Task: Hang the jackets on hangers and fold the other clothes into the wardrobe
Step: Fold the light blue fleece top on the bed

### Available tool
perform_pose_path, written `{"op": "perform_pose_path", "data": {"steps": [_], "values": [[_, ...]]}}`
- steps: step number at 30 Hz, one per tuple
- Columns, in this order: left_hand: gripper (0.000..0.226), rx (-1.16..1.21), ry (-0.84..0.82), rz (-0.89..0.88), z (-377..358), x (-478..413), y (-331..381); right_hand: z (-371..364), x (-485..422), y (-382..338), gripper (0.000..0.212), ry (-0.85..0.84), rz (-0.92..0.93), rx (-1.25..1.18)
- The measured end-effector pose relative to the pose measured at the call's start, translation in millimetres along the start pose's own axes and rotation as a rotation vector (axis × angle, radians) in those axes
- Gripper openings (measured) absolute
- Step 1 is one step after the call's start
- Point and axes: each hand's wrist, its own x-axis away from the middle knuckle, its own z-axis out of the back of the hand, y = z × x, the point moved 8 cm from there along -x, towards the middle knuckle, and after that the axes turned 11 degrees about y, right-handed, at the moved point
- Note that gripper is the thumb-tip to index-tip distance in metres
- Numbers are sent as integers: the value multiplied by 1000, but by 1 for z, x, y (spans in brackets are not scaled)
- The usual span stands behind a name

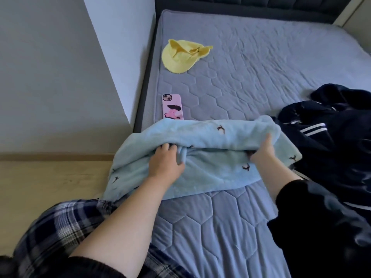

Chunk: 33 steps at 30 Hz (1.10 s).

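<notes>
Both hands grab the soft blue cloth (210,135) (it has little dark marks) on the bed (261,63). The left hand (166,161) and right hand (263,151) each squeeze a fold. A pink phone (172,106) lies just behind it.

Soft daylight from right; wide-angle edge warp; lower-right corner blurred

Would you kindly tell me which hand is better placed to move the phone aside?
Left, probably: the left hand grips the blue garment nearer the phone; the right hand grips beside the dark jacket.
</notes>
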Motion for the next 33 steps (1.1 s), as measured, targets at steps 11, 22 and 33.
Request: {"op": "perform_pose_path", "data": {"steps": [11,22,33], "values": [[16,360,-67,-91,19,-15,16,-74,139,-47,20,-254,411,65],[58,58,-168,-138,-8,-9,0,-104,113,-24,43,-222,859,671],[33,436,-415,60,-6,-24,6,-91,93,65,44,-464,-33,574]]}}
